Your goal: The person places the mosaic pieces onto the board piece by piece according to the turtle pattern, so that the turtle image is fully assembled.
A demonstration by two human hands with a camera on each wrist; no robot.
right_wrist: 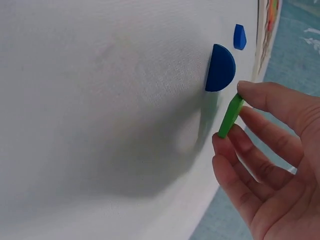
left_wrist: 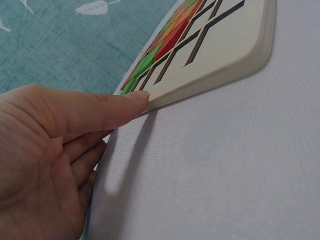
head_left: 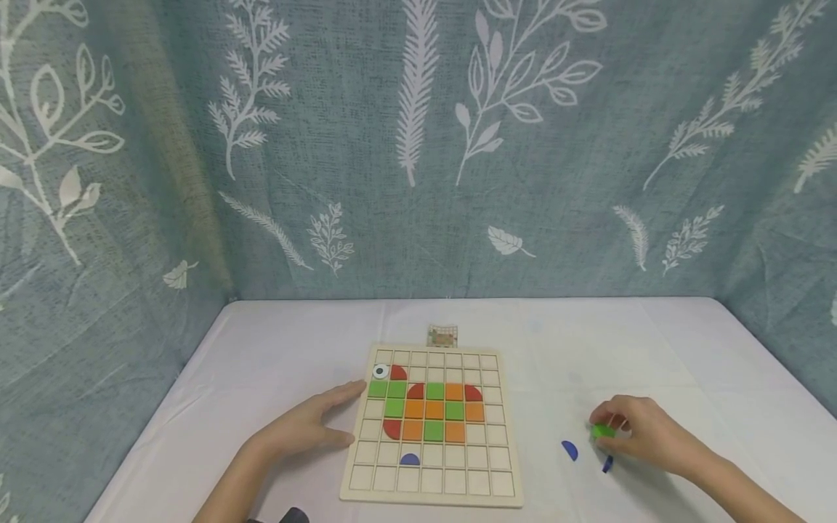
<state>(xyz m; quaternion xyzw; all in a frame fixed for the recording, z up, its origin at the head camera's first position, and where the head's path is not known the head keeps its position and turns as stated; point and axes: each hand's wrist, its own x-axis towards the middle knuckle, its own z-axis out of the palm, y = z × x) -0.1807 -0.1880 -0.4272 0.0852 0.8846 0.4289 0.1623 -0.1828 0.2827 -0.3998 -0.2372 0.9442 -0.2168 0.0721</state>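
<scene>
A wooden grid board (head_left: 431, 498) lies on the table, with green, orange and red pieces set in its cells. Against its left edge rests my left hand (head_left: 307, 425), thumb and fingers extended; the left wrist view shows the thumb touching the rim. To the right of the board, my right hand (head_left: 654, 434) pinches a green tile (right_wrist: 231, 116) between thumb and fingertips, just above the cloth. Near it are two blue half-round pieces: one lies flat (head_left: 570, 450), the other stands on edge (head_left: 608, 463). A third blue half-round piece (head_left: 410, 460) sits in a lower cell.
A small picture card (head_left: 442, 335) lies behind the board's far edge. A round eye piece (head_left: 380, 371) sits in the top left cell. White cloth (head_left: 275, 341) covers the table, and a patterned curtain (head_left: 366, 145) hangs behind it. Something dark (head_left: 294, 516) shows at the bottom edge.
</scene>
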